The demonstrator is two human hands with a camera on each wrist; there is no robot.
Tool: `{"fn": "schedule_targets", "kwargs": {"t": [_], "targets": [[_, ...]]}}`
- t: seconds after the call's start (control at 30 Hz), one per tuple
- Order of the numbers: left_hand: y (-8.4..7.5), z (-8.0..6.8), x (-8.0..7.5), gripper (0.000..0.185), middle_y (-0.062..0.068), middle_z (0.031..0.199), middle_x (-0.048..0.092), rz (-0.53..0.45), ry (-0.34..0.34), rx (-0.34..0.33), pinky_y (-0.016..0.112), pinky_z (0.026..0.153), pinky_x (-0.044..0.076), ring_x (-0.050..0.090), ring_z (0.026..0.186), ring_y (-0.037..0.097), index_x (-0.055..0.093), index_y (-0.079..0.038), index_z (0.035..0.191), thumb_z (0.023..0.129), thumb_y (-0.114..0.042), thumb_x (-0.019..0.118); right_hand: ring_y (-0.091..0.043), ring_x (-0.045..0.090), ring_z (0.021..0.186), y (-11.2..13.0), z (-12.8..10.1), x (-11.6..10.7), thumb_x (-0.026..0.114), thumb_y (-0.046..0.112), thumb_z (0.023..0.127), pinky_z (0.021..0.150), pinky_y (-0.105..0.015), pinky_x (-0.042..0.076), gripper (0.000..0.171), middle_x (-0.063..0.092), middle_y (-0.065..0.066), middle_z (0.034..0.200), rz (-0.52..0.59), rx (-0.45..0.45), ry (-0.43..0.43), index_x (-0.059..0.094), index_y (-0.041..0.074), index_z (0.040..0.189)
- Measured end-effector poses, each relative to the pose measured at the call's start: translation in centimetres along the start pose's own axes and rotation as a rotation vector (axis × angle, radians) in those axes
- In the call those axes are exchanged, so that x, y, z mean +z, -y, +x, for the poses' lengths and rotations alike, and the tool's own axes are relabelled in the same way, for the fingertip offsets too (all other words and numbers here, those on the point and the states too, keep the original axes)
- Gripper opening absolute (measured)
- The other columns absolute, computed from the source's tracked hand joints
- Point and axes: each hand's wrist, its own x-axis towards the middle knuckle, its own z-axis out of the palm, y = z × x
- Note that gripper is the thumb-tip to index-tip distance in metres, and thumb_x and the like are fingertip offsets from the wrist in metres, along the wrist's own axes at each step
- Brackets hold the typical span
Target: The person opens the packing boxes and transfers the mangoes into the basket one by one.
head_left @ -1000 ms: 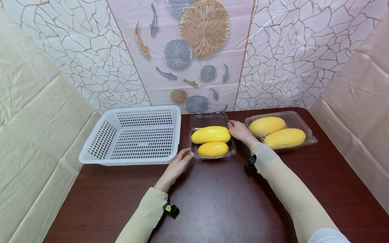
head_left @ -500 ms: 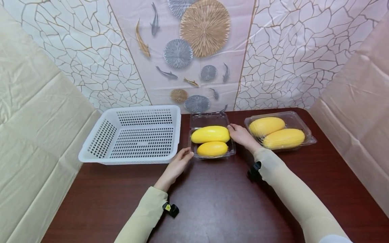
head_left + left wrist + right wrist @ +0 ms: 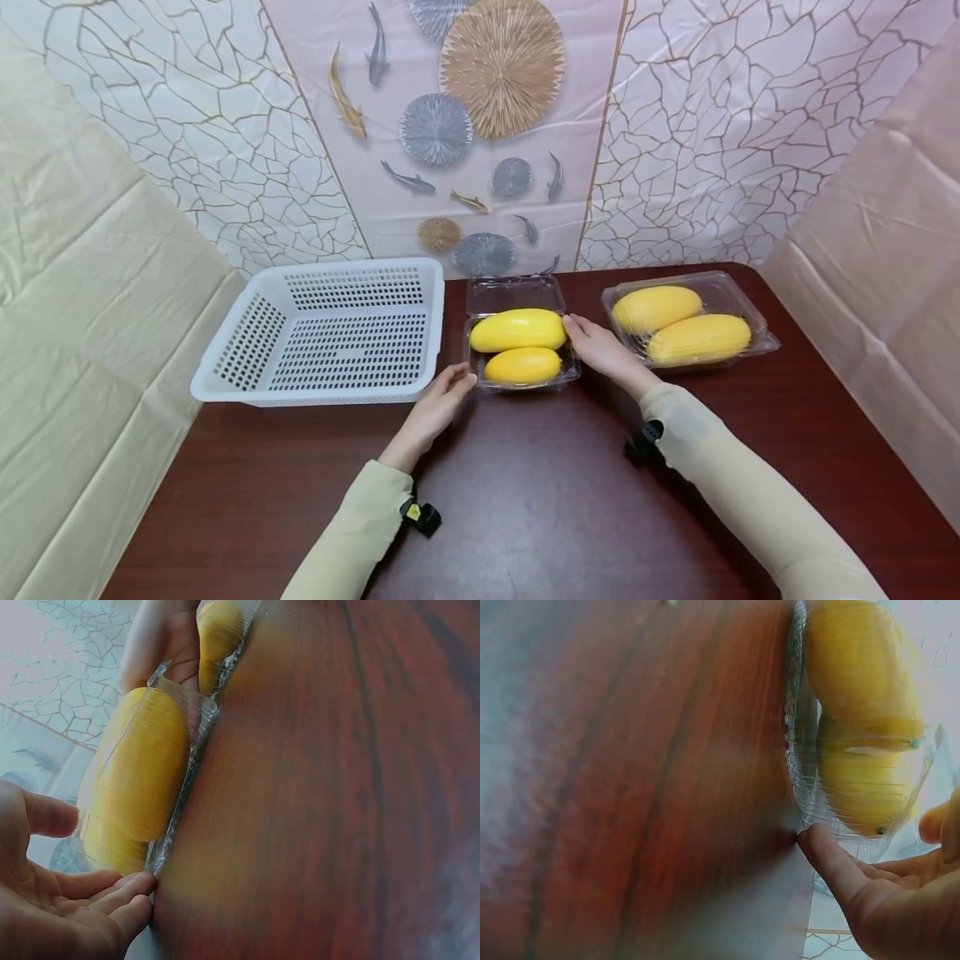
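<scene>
A clear plastic clamshell box (image 3: 531, 387) stands mid-table, its lid (image 3: 516, 293) folded back towards the wall. Two oblong yellow fruits, like melons, lie inside: a longer one (image 3: 517, 330) behind and a shorter one (image 3: 522, 366) in front. My left hand (image 3: 435, 408) is at the box's left end. In the left wrist view its fingers (image 3: 124, 896) are extended at the lower edge, thumb raised apart. My right hand (image 3: 603, 350) is at the right end. Its extended fingers (image 3: 836, 862) reach the box's lower edge in the right wrist view.
A white perforated plastic basket (image 3: 432, 333) stands on the left of the dark red-brown table (image 3: 540, 500). To the right, a closed clear box (image 3: 738, 300) holds two more yellow fruits (image 3: 699, 339). Patterned cloth (image 3: 675, 167) hangs behind, with plain cloth at both sides.
My right hand has shifted slightly nearer along the box's right end, its forearm swinging outward to the right. My left hand and the box stay nearly where they were.
</scene>
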Motion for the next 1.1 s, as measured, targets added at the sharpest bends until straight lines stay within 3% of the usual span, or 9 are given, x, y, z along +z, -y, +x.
{"fn": "schedule_targets", "kwargs": {"t": [0.3,0.53,0.67,0.9,1.1], "targets": [[0.0,0.0,0.0,0.054,0.02,0.145,0.052,0.001,-0.005,0.008,0.049,0.112,0.037,0.049,0.135,0.033,0.045,-0.002,0.149,0.104,-0.031,0.055,-0.041,0.049,0.133,-0.4,-0.8,0.5,0.026,0.051,0.109,0.112,-0.053,0.036,0.072,0.033,-0.025,0.158,0.07,-0.007,-0.007,0.018,0.0,0.16],[-0.1,0.0,0.0,0.054,0.02,0.144,0.053,0.001,-0.007,0.009,0.048,0.112,0.037,0.049,0.135,0.032,0.045,-0.002,0.149,0.104,-0.03,0.055,-0.039,0.029,0.146,-0.6,-0.8,1.1,0.032,0.051,0.108,0.118,-0.053,0.026,0.074,0.028,-0.023,0.161,0.085,0.001,-0.029,0.019,0.001,0.16],[0.1,0.1,0.0,0.055,0.02,0.145,0.053,0.002,-0.002,0.011,0.048,0.112,0.037,0.049,0.135,0.032,0.045,-0.002,0.149,0.104,-0.031,0.055,-0.037,0.026,0.148,-0.6,-0.9,1.4,0.034,0.043,0.109,0.119,-0.052,0.024,0.068,0.027,-0.022,0.162,0.135,0.012,-0.038,0.018,0.001,0.16],[0.2,0.0,-0.1,0.056,0.019,0.144,0.053,0.011,-0.002,0.011,0.048,0.112,0.038,0.049,0.134,0.032,0.045,-0.003,0.148,0.103,-0.034,0.056,-0.039,0.034,0.144,-0.8,-0.8,1.9,0.045,0.027,0.103,0.116,-0.052,0.031,0.066,0.033,-0.025,0.158,0.148,-0.001,-0.056,0.022,-0.001,0.158],[0.2,0.1,-0.1,0.056,0.02,0.144,0.053,0.02,0.0,0.016,0.049,0.111,0.038,0.05,0.133,0.032,0.045,-0.003,0.148,0.103,-0.035,0.055,-0.04,0.038,0.14,-0.9,-0.8,2.3,0.051,0.022,0.1,0.113,-0.053,0.034,0.067,0.037,-0.027,0.155,0.153,-0.006,-0.089,0.025,-0.002,0.157]]}}
